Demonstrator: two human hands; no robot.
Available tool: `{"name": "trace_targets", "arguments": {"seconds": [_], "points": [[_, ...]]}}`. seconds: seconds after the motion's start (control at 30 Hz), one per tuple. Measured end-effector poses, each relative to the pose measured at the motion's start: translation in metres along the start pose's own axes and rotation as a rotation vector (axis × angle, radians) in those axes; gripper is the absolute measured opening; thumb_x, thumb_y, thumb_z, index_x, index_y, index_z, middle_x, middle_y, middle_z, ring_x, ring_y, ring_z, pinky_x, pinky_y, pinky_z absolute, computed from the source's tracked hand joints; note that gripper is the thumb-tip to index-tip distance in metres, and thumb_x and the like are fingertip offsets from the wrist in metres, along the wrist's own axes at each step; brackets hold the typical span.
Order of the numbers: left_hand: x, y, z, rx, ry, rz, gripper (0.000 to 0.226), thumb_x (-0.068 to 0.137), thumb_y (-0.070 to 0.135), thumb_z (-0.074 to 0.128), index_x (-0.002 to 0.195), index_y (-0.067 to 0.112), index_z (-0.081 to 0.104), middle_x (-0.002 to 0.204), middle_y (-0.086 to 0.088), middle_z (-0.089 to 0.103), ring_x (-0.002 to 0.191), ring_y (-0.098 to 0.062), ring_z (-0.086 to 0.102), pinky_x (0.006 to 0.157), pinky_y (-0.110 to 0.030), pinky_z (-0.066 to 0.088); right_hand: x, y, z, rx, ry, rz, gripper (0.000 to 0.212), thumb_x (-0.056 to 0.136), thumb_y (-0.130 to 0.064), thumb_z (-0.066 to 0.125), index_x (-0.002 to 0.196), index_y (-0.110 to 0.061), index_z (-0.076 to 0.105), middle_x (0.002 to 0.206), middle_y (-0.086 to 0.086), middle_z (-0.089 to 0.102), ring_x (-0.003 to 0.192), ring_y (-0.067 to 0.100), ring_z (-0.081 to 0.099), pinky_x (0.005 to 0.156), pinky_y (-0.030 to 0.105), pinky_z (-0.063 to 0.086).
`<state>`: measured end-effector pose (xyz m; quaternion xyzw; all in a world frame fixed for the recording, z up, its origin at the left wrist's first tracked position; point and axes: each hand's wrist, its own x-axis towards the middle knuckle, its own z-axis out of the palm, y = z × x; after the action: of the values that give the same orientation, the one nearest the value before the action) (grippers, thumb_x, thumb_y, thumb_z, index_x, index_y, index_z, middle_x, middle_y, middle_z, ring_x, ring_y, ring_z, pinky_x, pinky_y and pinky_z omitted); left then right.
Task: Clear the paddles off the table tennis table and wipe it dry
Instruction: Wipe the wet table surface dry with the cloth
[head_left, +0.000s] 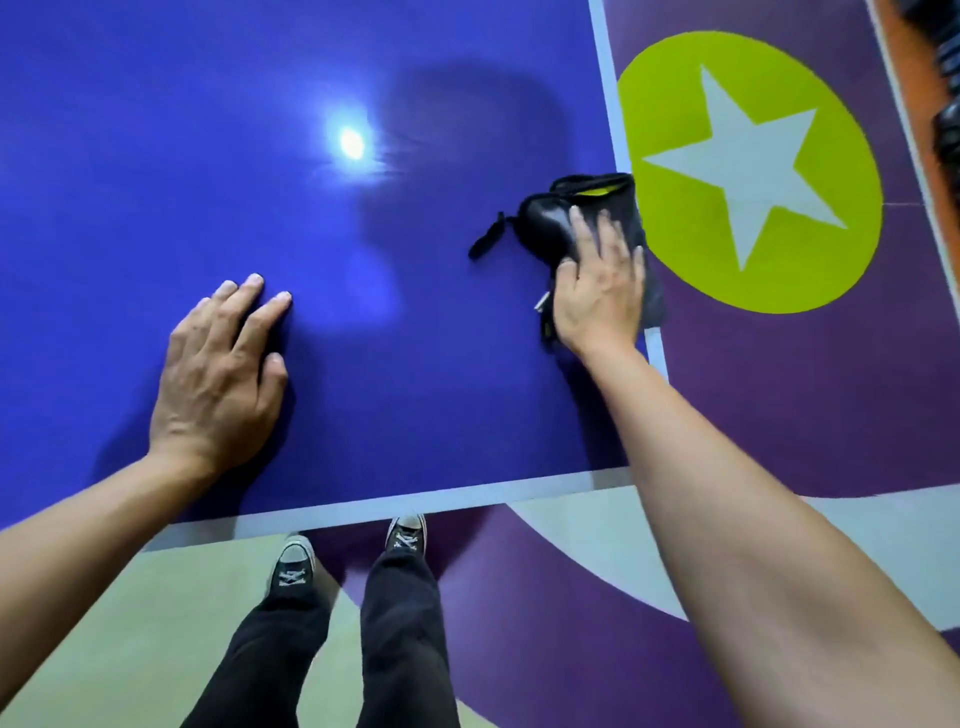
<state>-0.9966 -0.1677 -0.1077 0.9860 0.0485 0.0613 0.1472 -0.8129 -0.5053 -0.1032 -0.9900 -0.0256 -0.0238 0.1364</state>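
Currently the right hand just lies flat on the black pouch at the table edge, left hand flat, holding nothing — a sideways nudge likely drops it.

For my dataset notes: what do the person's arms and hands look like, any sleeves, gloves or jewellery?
The left hand and right hand wear no gloves, and no ring, watch or bracelet is visible. Both arms are bare to the frame edge; no sleeve shows.
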Motion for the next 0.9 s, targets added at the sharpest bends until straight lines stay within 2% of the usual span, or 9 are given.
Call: {"name": "trace_targets", "arguments": {"seconds": [0.1,0.27,0.37,0.43,0.5,0.57,0.7,0.83,0.9], "points": [[-0.001,0.000,-0.002,-0.022,0.017,0.000,0.057,0.094,0.025,0.040,0.149,0.010,0.044,0.158,-0.016,0.037,0.147,-0.038,0.032,0.123,-0.051,0.022,0.004,0.025,-0.005,-0.025,-0.002,0.115,0.064,0.096,-0.033,0.033,0.160,-0.028,0.030,0.167,0.008,0.024,0.155,0.024,0.019,0.126,0.047,0.008],[-0.002,-0.002,-0.009,-0.210,0.017,-0.031,0.066,0.091,0.023,0.048,0.153,0.008,0.035,0.161,-0.014,0.032,0.148,-0.033,0.030,0.123,-0.043,0.019,-0.019,-0.020,0.003,-0.015,0.038,0.190,0.066,0.095,-0.035,0.030,0.160,-0.023,0.030,0.166,0.012,0.025,0.155,0.027,0.019,0.126,0.049,0.006],[-0.011,-0.003,-0.015,-0.305,0.046,-0.051,0.066,0.090,0.021,0.048,0.153,0.007,0.034,0.161,-0.015,0.031,0.148,-0.032,0.030,0.122,-0.039,0.019,-0.064,-0.093,0.020,-0.036,0.043,0.032,0.067,0.093,-0.035,0.035,0.158,-0.021,0.035,0.163,0.015,0.032,0.152,0.030,0.028,0.125,0.051,0.012],[-0.026,-0.008,-0.021,-0.266,0.086,-0.062,0.063,0.091,0.022,0.043,0.151,0.004,0.036,0.159,-0.018,0.034,0.146,-0.035,0.032,0.121,-0.043,0.022,-0.108,-0.159,0.036,-0.007,0.022,-0.108,0.067,0.091,-0.038,0.035,0.156,-0.023,0.039,0.162,0.013,0.036,0.151,0.027,0.030,0.125,0.050,0.013],[-0.051,-0.015,-0.025,-0.207,0.115,-0.062,0.061,0.091,0.021,0.042,0.149,0.002,0.039,0.157,-0.021,0.037,0.145,-0.038,0.034,0.121,-0.047,0.024,-0.154,-0.212,0.049,-0.012,-0.038,-0.245,0.067,0.092,-0.041,0.038,0.158,-0.027,0.036,0.165,0.008,0.031,0.153,0.023,0.024,0.125,0.047,0.008],[-0.078,-0.024,-0.026,-0.154,0.126,-0.052,0.060,0.092,0.019,0.042,0.148,0.001,0.040,0.156,-0.023,0.038,0.144,-0.041,0.035,0.119,-0.049,0.024,-0.182,-0.235,0.057,-0.044,-0.112,-0.359,0.066,0.095,-0.041,0.041,0.160,-0.031,0.029,0.167,0.004,0.024,0.155,0.019,0.017,0.125,0.045,0.005],[-0.103,-0.028,-0.021,-0.087,0.089,0.040,0.054,0.094,0.018,0.040,0.145,0.000,0.043,0.155,-0.025,0.039,0.141,-0.045,0.036,0.119,-0.053,0.025,-0.169,-0.189,0.042,0.008,-0.132,-0.380,0.063,0.097,-0.036,0.044,0.159,-0.035,0.030,0.167,-0.001,0.024,0.155,0.014,0.018,0.126,0.040,0.003],[-0.103,-0.028,-0.021,-0.063,0.078,0.026,0.052,0.097,0.020,0.035,0.144,0.000,0.045,0.154,-0.026,0.039,0.143,-0.046,0.034,0.120,-0.052,0.024,-0.143,-0.071,0.013,-0.002,-0.024,-0.082,0.064,0.093,-0.033,0.038,0.157,-0.029,0.037,0.162,0.007,0.036,0.151,0.021,0.030,0.125,0.048,0.013],[-0.104,-0.028,-0.020,-0.049,0.083,0.029,0.052,0.097,0.021,0.034,0.144,0.000,0.046,0.153,-0.025,0.040,0.143,-0.045,0.034,0.120,-0.052,0.024,-0.134,-0.002,-0.006,-0.031,0.022,0.086,0.064,0.094,-0.035,0.033,0.158,-0.027,0.035,0.163,0.009,0.034,0.151,0.024,0.029,0.125,0.051,0.015]]}}
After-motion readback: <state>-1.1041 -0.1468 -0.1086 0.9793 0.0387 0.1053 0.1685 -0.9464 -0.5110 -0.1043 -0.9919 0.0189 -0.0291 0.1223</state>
